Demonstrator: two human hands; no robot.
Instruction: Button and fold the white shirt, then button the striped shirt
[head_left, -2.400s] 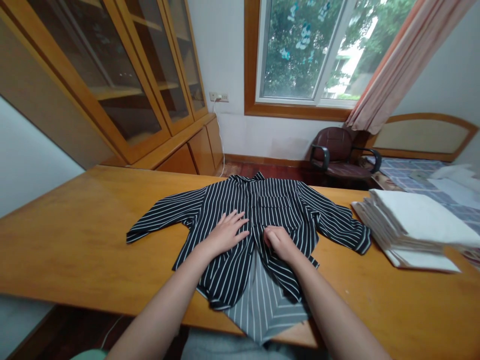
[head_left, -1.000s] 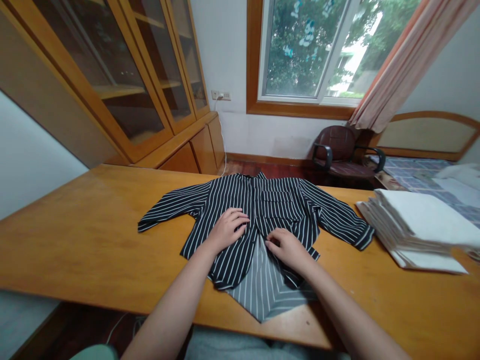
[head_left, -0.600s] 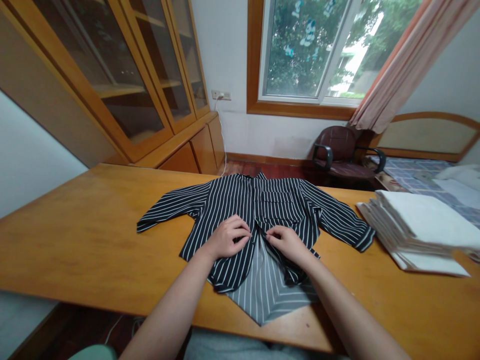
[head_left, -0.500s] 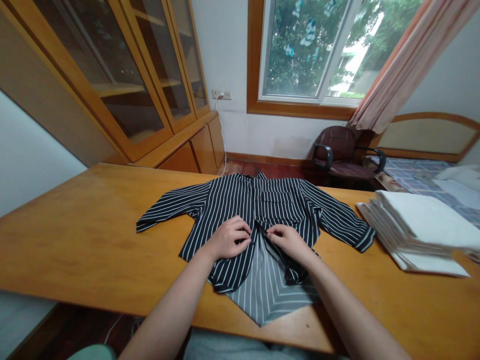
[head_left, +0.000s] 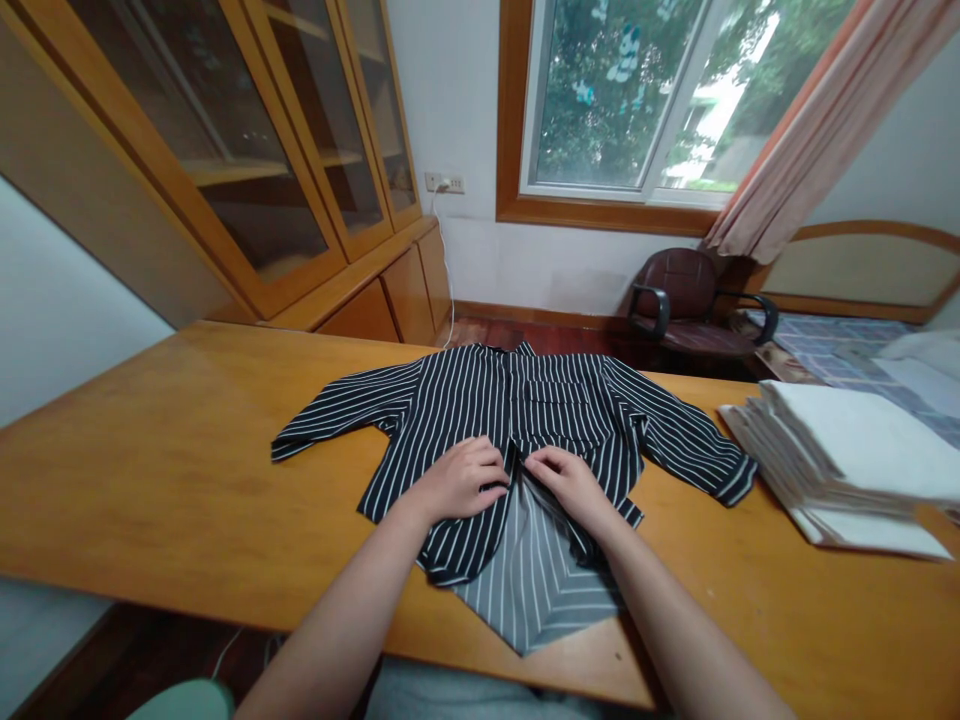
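A black shirt with white stripes (head_left: 457, 420) lies front side up on the wooden table (head_left: 187, 470), collar at the far side and sleeves spread out. Its lower front parts, baring the grey striped inside of the back panel (head_left: 540, 590). My left hand (head_left: 469, 478) rests on the left front panel with fingers curled at the opening's edge. Across the gap, my right hand (head_left: 566, 482) pinches the edge of the other front panel between thumb and fingers. The two hands are close together but apart.
On the right of the table sits a stack of white folded sheets (head_left: 855, 450), near the shirt's cuff. Behind the table stand a maroon armchair (head_left: 682, 300) and a bed (head_left: 817, 345). A glass-door cabinet (head_left: 300, 200) rises at the left. A pale green rounded thing (head_left: 184, 700) shows below the front edge.
My right hand has shifted left, carrying the front panel's edge nearer the opening's middle. My left hand has moved slightly right. The hands are closer together.
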